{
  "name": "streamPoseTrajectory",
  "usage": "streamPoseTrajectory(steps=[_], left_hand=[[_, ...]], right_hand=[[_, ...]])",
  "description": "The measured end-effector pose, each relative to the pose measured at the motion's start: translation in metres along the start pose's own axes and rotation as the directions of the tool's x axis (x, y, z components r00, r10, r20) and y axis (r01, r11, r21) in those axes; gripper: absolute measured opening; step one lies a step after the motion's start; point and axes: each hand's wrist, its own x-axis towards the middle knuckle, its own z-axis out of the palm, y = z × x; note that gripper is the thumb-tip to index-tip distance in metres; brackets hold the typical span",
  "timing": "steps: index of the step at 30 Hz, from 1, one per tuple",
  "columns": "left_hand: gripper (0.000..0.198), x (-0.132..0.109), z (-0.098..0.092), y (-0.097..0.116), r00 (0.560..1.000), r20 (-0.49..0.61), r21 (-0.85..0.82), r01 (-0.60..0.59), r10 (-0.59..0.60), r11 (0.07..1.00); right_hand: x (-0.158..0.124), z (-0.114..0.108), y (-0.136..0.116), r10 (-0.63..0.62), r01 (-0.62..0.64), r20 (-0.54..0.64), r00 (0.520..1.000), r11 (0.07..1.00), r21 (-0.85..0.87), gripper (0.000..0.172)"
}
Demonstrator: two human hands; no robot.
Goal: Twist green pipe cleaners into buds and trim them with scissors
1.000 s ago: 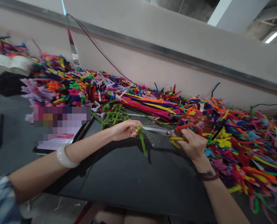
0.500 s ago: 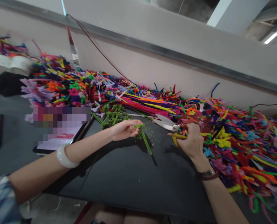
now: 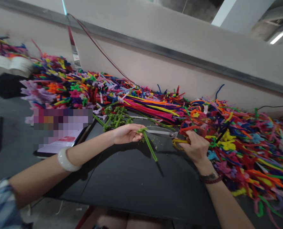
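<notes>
Between the thumb and fingers of my left hand (image 3: pixel 128 133) is pinched a green pipe cleaner (image 3: pixel 150 148), its long end hanging down toward the table. My right hand (image 3: pixel 195 146) grips a pair of scissors (image 3: pixel 173 135) by its red and yellow handles. The blades point left, and their tips reach the top of the green pipe cleaner beside my left fingertips. Whether the blades touch it I cannot tell. Green fluff clippings lie on the dark table (image 3: pixel 131 181) under the hands. A heap of short green pieces (image 3: pixel 116 117) sits just behind my left hand.
Colourful pipe cleaners and flower shapes (image 3: pixel 227 143) are piled along the back and right. A bundle of long pink and yellow stems (image 3: pixel 151 108) lies at the back. At left are a tablet (image 3: pixel 65 136) with a blurred screen and white rolls (image 3: pixel 19 66).
The scissors have swung left and their blades have come together, with the tips now at the green pipe cleaner. My left hand has stayed nearly in place; the hanging end shifted slightly right.
</notes>
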Motion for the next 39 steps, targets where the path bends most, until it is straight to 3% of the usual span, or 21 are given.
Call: streamPoseTrajectory(steps=[13, 31, 39], left_hand=[[0.010, 0.0000, -0.0001, -0.0010, 1.000, 0.002, 0.031, 0.025, -0.025, 0.999], [0.013, -0.0008, -0.0013, -0.0012, 1.000, 0.021, 0.024, 0.014, -0.014, 1.000], [0.012, -0.0002, -0.0014, -0.0012, 1.000, 0.025, 0.039, 0.011, -0.012, 0.999]], right_hand=[[0.0003, -0.0018, -0.0003, -0.024, 0.024, -0.020, 0.999, 1.000, 0.001, 0.023], [-0.0025, 0.0017, 0.0004, -0.076, 0.071, 0.050, 0.996, 0.994, 0.087, 0.024], [-0.0038, 0.0024, 0.0005, -0.085, 0.060, 0.174, 0.981, 0.988, 0.143, 0.026]])
